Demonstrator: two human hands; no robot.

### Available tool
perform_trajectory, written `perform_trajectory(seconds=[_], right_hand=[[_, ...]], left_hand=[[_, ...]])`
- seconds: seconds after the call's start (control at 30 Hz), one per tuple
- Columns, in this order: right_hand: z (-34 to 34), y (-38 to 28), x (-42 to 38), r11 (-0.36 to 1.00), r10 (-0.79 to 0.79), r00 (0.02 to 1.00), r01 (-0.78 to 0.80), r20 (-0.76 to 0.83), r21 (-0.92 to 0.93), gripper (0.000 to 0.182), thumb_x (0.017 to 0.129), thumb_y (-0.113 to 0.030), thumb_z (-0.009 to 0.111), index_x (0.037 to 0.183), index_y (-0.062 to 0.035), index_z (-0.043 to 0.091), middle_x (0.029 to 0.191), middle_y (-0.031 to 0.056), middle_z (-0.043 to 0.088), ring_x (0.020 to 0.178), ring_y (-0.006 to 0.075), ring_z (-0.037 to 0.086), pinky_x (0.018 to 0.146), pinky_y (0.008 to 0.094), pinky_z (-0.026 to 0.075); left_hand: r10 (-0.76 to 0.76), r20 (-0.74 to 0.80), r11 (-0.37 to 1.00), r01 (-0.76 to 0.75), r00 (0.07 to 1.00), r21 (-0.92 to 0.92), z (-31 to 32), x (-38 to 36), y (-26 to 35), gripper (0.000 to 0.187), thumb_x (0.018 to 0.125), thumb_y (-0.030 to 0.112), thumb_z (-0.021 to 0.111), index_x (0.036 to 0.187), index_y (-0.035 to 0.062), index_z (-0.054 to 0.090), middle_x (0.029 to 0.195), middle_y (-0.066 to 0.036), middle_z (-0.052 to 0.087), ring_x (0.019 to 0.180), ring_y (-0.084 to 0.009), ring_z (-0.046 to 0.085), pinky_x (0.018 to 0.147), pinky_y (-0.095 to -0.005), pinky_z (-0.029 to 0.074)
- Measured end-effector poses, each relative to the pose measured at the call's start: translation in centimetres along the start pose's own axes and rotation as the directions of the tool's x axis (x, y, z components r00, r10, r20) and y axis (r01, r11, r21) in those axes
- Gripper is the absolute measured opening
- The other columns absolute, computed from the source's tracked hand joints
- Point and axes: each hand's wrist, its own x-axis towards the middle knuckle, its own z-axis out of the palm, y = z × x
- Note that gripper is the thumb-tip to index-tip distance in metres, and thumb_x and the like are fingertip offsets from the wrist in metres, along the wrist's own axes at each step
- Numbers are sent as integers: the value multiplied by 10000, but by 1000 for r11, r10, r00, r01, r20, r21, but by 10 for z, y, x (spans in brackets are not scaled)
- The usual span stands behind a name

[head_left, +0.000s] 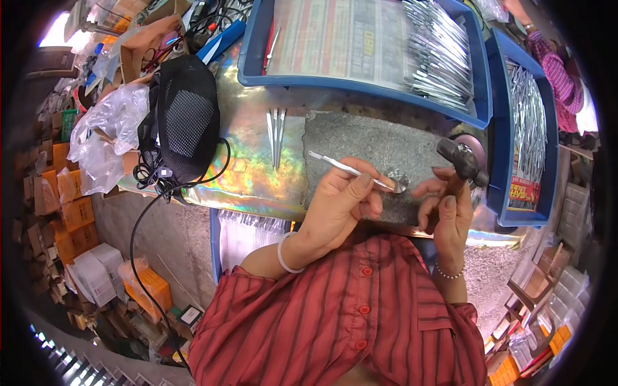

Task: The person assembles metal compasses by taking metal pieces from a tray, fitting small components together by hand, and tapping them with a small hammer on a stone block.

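My left hand [344,206] pinches a thin silver metal tool [341,166] above a grey stone slab [347,138]. The tool's right end lies over a shiny round spot [398,181] on the slab. To the right, my right hand [447,212] is wrapped round the handle of a small dark hammer [462,161], its head raised near the slab's right edge. Several similar silver tools [277,138] lie side by side left of the slab.
A blue tray [360,83] with many metal tools stands behind the slab, another blue tray [547,193] at the right. A black mesh bag [190,116] and plastic bags [112,135] lie left. Another person's checkered sleeve [557,74] shows upper right.
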Motion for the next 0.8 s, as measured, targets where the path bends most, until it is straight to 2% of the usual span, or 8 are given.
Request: perform_trajectory(seconds=[0.07,0.1,0.2,0.23,0.37,0.47,0.67,0.8], right_hand=[[-11,-8,-6,982,60,998,-59,-3,-181,321,958,-191,417,1190,29,449,854,95,579,469,23,391,414,140,281],[-13,-10,-8,972,143,989,-146,-28,-185,270,931,-127,459,1158,18,482,796,61,586,474,17,392,423,153,284],[-19,7,-11,938,151,987,-163,-63,-305,259,881,-83,539,1115,29,536,821,47,602,620,66,541,539,188,411],[-22,8,-13,935,200,976,-217,-88,-282,215,857,-56,566,1052,35,563,828,44,604,670,85,579,589,212,446],[-24,14,-14,948,216,969,-238,-119,-213,199,851,-44,574,1033,34,560,823,46,602,668,78,570,599,212,451],[-23,14,-14,959,202,971,-223,-126,-177,190,847,-43,583,1021,30,561,821,43,598,675,76,570,603,214,452],[-26,15,-16,958,203,975,-217,-91,-185,188,844,-61,598,1011,18,566,823,42,592,677,76,565,602,215,452],[-27,17,-15,962,179,981,-191,-80,-196,191,841,-68,602,1007,19,567,814,44,596,674,78,564,601,219,453]], left_hand=[[6,-21,999,-5,1000,45,-2,1,3,135,940,186,509,986,60,497,954,-141,625,646,-113,554,590,-235,472],[26,-17,995,-25,1000,94,-3,1,4,125,938,174,511,985,59,498,949,-140,627,648,-110,553,594,-232,471],[80,12,955,-80,997,286,-6,4,7,98,932,136,518,982,53,501,933,-136,631,656,-98,550,602,-221,467],[99,28,920,-102,995,379,-7,5,8,90,930,122,520,981,50,501,928,-133,632,660,-92,548,603,-216,464],[88,95,799,-127,992,588,0,8,7,68,920,75,519,976,37,511,923,-105,635,677,-71,538,604,-199,450],[80,76,641,-109,994,760,1,11,2,59,914,52,513,964,28,533,916,-84,633,684,-66,534,610,-198,450],[177,152,463,-219,972,859,6,16,-4,84,899,31,526,901,-18,594,879,-65,618,679,-77,554,632,-204,465],[203,188,394,-256,961,883,4,17,-7,93,897,34,534,892,-33,598,868,-66,613,671,-91,579,617,-209,478]])
